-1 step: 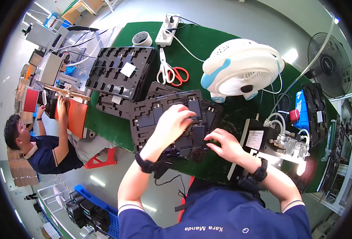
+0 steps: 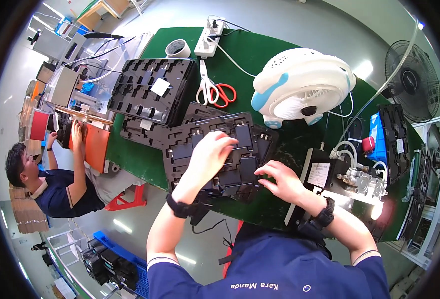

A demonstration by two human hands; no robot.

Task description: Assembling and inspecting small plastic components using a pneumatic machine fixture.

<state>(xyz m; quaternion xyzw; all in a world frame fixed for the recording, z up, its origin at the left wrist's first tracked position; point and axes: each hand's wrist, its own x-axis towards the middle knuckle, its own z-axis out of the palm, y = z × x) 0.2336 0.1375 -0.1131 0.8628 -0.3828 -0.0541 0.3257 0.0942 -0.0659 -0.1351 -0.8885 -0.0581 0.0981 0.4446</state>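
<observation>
A black moulded tray [image 2: 176, 167] lies on the green table in front of me, slightly turned. Flat black rectangular blocks, among them one on the right side [image 2: 248, 164], sit in its pockets; their exact kind is unclear. Over the middle of the tray is my left hand [image 2: 211, 155], its fingers bent and pressed together, and whatever they may hold is hidden. Beside the tray's right edge, my right hand [image 2: 283, 181] has thumb and forefinger apart, with nothing between them. Its fingertips are close to the nearest block; contact cannot be made out.
Stacked black trays [image 2: 147, 99] stand behind at the left, near scissors [image 2: 207, 89], a tape roll [image 2: 177, 49] and a power strip [image 2: 207, 42]. A white fan [image 2: 304, 89] stands at the back; a metal fixture with hoses [image 2: 362, 184] is at right. A co-worker [image 2: 55, 189] sits at left.
My left hand has shifted slightly left over the tray, uncovering a little more of the blocks on the right. My right hand has barely moved.
</observation>
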